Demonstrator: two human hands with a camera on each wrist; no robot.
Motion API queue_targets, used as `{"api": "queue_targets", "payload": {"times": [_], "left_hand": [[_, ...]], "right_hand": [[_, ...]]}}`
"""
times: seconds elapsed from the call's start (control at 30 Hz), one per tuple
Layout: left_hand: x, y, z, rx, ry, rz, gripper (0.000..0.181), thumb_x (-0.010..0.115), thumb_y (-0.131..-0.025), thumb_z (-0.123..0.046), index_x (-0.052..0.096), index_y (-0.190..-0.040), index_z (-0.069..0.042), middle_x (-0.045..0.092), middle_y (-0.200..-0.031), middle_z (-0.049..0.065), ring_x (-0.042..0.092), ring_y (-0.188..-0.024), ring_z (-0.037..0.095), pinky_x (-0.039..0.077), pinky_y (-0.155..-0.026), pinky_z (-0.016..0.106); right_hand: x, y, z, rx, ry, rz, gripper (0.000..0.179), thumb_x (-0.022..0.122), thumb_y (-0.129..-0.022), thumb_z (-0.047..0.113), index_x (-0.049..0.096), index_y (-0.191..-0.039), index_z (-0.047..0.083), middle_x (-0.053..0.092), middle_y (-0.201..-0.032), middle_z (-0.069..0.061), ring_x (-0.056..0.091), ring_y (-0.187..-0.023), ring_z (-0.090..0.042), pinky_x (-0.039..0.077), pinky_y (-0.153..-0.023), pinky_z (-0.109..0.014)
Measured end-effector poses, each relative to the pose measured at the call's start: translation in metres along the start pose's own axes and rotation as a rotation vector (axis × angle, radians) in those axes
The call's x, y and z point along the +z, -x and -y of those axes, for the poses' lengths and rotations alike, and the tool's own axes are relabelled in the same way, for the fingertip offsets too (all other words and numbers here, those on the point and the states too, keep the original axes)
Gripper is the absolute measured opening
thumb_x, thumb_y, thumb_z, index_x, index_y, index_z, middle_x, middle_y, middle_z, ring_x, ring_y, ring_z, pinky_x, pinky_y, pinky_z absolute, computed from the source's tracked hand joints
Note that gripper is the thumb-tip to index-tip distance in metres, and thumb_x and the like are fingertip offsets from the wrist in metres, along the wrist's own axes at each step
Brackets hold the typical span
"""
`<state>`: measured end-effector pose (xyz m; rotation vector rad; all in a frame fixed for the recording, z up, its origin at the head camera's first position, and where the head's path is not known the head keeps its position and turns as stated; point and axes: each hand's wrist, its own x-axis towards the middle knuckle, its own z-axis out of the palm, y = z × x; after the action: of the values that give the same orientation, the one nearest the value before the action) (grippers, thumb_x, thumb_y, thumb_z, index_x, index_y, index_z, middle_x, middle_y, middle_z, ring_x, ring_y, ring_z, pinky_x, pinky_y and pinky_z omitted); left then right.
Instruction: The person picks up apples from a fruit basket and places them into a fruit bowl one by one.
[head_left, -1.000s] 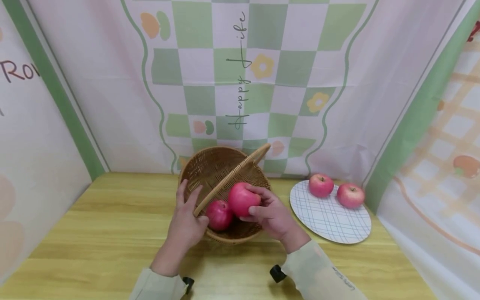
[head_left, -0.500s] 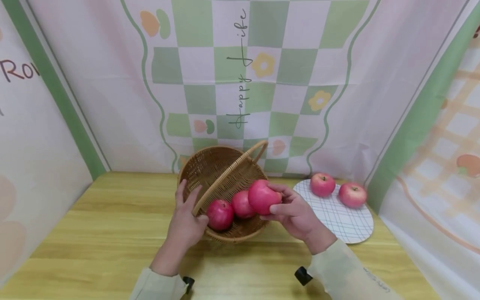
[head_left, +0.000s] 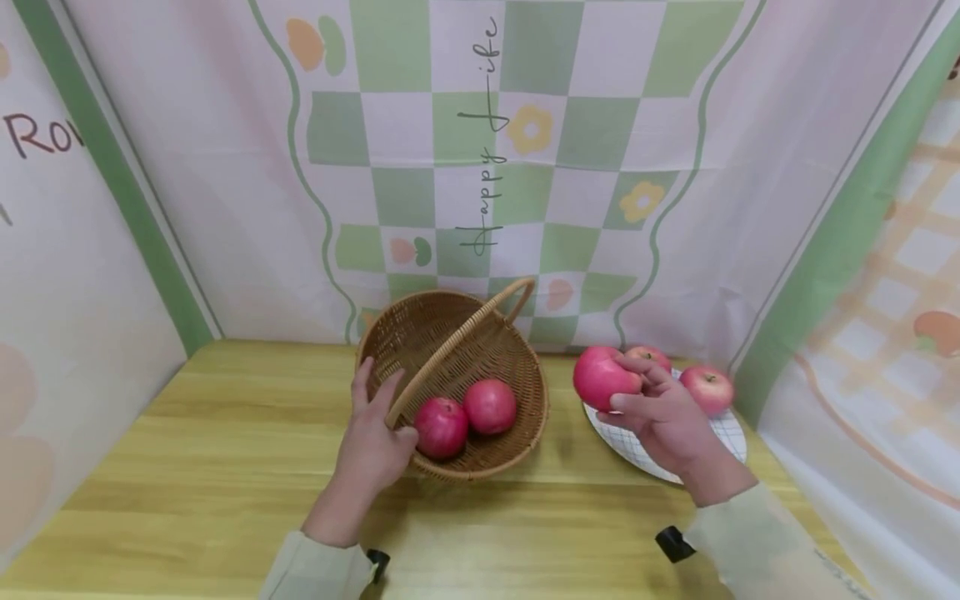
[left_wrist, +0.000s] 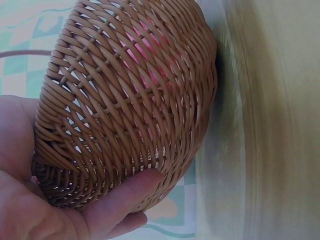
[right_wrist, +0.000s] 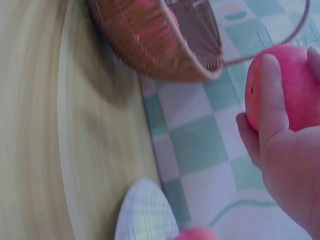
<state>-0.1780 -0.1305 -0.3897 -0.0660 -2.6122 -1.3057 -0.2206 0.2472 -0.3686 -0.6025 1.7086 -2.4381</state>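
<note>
A brown wicker basket [head_left: 401, 333] with an arched handle [head_left: 457, 337] stands on the table. Inside it lie two red apples, the left one [head_left: 441, 428] and the right one [head_left: 491, 407]. My left hand [head_left: 375, 450] grips the basket's left side by the handle's base; in the left wrist view its fingers [left_wrist: 122, 197] lie against the woven outside. My right hand [head_left: 671, 429] holds a third red apple [head_left: 600, 379] between thumb and fingers, raised over the left part of a checked oval plate [head_left: 633, 446]. In the right wrist view this held apple [right_wrist: 287, 90] appears above the tabletop.
Two paler red apples rest on the plate, one [head_left: 648, 358] partly hidden behind my right hand and one [head_left: 707, 389] to its right. The wooden table [head_left: 187, 467] ends at a patterned cloth backdrop [head_left: 510, 200], with more cloth at both sides.
My right hand has carried the apple out of the basket, rightward to the plate. The second apple in the basket has come into full view. My left hand has stayed on the basket.
</note>
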Motion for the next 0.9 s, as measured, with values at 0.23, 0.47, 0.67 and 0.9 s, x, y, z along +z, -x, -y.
{"api": "queue_targets", "payload": {"times": [0.23,0.47,0.67,0.9], "left_hand": [[-0.001,0.000,0.000,-0.003,-0.001,-0.003,0.083,0.064,-0.079,0.005,0.038,-0.154,-0.018,-0.006,-0.165,0.003,0.040,-0.050,0.014,0.041,-0.048,0.028],[-0.001,0.000,-0.001,-0.001,0.010,0.010,0.085,0.064,-0.078,0.005,0.037,-0.155,-0.019,-0.007,-0.165,0.003,0.041,-0.050,0.014,0.041,-0.048,0.027],[-0.004,0.001,-0.003,-0.014,0.009,0.011,0.083,0.064,-0.079,0.005,0.038,-0.154,-0.019,-0.006,-0.165,0.003,0.039,-0.049,0.014,0.041,-0.048,0.028],[-0.004,0.002,-0.002,-0.028,0.014,0.020,0.083,0.064,-0.080,0.004,0.037,-0.154,-0.020,-0.007,-0.165,0.002,0.041,-0.050,0.014,0.042,-0.048,0.028]], "right_hand": [[-0.027,0.000,0.005,0.054,0.065,-0.154,0.051,0.054,-0.092,-0.016,0.055,-0.135,0.012,0.029,-0.145,-0.002,0.051,-0.116,-0.023,0.054,-0.084,-0.045],[-0.042,0.000,-0.001,0.194,0.127,-0.299,0.057,0.060,-0.092,-0.011,0.046,-0.141,0.013,0.025,-0.141,-0.005,0.044,-0.117,-0.023,0.052,-0.089,-0.044],[-0.038,-0.006,-0.016,0.279,0.220,-0.381,0.070,0.058,-0.093,-0.010,0.028,-0.155,0.005,0.014,-0.156,-0.016,0.042,-0.121,-0.025,0.050,-0.093,-0.043],[-0.031,-0.016,-0.033,0.332,0.335,-0.458,0.069,0.059,-0.089,-0.011,0.031,-0.152,-0.001,0.023,-0.155,-0.023,0.036,-0.129,-0.033,0.054,-0.085,-0.039]]}}
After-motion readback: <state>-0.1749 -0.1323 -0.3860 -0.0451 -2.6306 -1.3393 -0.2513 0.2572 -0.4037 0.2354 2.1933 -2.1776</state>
